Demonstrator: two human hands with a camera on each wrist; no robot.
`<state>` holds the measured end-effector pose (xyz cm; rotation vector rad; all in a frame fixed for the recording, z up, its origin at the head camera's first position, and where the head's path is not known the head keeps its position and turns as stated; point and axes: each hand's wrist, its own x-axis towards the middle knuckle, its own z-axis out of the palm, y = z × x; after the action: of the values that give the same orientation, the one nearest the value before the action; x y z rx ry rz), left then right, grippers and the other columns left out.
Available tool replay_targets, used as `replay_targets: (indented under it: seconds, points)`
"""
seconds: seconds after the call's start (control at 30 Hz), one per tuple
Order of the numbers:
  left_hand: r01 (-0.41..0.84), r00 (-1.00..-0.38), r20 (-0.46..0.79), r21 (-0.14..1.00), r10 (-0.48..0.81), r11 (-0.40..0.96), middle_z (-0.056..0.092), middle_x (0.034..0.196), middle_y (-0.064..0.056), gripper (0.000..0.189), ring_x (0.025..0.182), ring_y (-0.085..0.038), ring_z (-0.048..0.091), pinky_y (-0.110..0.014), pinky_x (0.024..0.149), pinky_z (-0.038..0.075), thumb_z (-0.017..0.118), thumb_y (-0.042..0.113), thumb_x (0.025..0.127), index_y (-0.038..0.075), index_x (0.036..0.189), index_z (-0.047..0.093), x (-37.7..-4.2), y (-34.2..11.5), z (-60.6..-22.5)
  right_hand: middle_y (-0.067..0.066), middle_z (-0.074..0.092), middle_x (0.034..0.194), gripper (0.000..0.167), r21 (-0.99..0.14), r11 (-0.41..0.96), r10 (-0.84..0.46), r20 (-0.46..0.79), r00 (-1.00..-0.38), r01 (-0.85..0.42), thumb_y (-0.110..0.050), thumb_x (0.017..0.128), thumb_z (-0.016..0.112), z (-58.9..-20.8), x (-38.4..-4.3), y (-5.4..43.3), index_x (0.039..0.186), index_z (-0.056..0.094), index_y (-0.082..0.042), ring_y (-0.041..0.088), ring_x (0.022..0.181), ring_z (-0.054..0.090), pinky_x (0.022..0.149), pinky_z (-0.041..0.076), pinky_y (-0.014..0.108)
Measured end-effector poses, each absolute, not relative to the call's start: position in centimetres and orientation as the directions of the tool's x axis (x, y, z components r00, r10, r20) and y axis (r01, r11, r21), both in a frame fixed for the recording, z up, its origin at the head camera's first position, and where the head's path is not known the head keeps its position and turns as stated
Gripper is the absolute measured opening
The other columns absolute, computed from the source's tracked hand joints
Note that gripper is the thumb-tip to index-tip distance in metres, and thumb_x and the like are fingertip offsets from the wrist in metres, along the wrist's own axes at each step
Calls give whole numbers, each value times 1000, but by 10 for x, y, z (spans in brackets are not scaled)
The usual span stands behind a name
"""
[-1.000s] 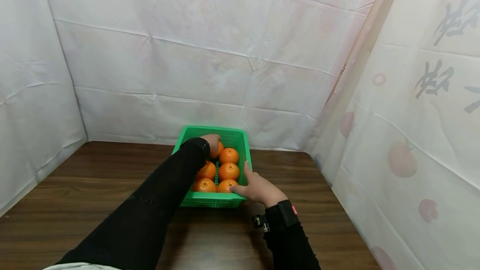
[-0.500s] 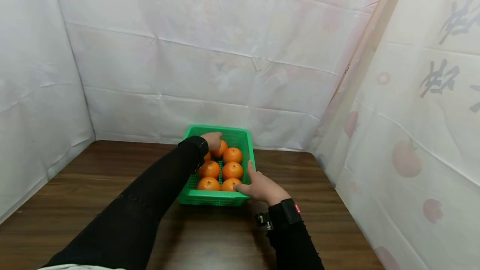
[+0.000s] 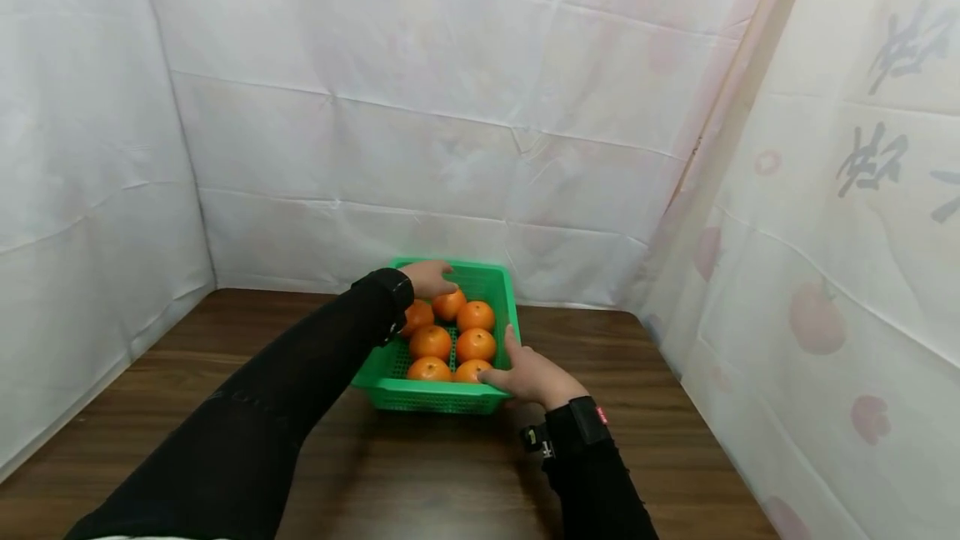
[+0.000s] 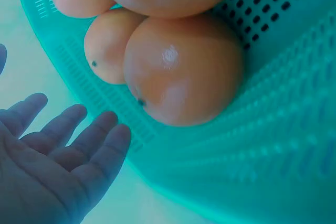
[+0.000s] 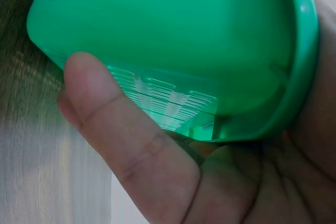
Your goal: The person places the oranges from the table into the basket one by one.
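A green plastic basket holds several oranges in two columns. Over the basket's back left part, my left hand hovers just above an orange. In the left wrist view the fingers of that hand are loosely extended near the basket's rim, holding nothing; the oranges lie apart from them. My right hand grips the front right corner, thumb over the rim. The right wrist view has a finger of it lying along the outside of the basket wall.
The basket stands on a dark wood-grain table, close to the back edge. White sheeting rises behind it and at both sides; the right one carries printed fruit and characters.
My left hand has risen off the back left orange, its fingers loosening, so more of that orange shows. My right hand keeps its hold on the basket corner. The head view has shifted slightly.
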<state>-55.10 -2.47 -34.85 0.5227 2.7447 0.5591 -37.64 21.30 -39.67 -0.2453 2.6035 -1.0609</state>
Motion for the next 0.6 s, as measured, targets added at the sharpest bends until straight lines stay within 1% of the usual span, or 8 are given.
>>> replay_targets:
  seconds: [0.07,0.13,0.2,0.37,0.47,0.6]
  points:
    - [320,-884,-188,422,427,848,36,172,-17,68,155,-41,40,-56,122,39,55,43,111,11,167,35,-544,-33,-345,29,29,172,109,-700,714,-271,-229,-935,-36,-53,103,68,-397,-376,213,172,-9,-18,25,86,78,108,51,57]
    - [355,-877,-167,409,451,841,37,171,-18,70,154,-40,41,-56,123,39,56,45,110,10,166,35,-534,-43,-341,29,28,172,109,-698,715,-271,-228,-935,-37,-53,103,68,-397,-376,212,172,-9,-17,26,86,78,109,51,57]
    - [390,-868,-151,384,473,837,38,171,-18,73,154,-40,42,-57,123,39,57,49,109,10,166,35,-524,-53,-339,30,27,172,110,-698,715,-275,-224,-935,-43,-53,102,68,-397,-376,210,172,-9,-17,26,86,78,108,52,57]
    - [422,-860,-137,350,491,836,36,171,-22,81,155,-45,39,-60,123,37,59,59,105,15,168,34,-493,-77,-339,31,23,173,111,-706,707,-278,-228,-933,-38,-54,101,69,-398,-374,209,172,-9,-18,27,89,78,109,51,58]
    - [421,-864,-113,373,491,827,34,171,-24,86,157,-47,34,-64,123,35,60,64,102,16,169,33,-475,-88,-340,31,19,174,111,-721,693,-276,-231,-933,-26,-53,102,69,-399,-373,210,172,-9,-19,30,92,78,105,53,56]
    - [398,-884,-67,409,462,821,33,171,-24,87,156,-49,34,-69,121,35,60,66,101,19,169,33,-454,-102,-343,32,14,175,111,-753,658,-280,-226,-933,-15,-48,102,71,-399,-371,213,172,-10,-18,32,94,78,95,60,51]
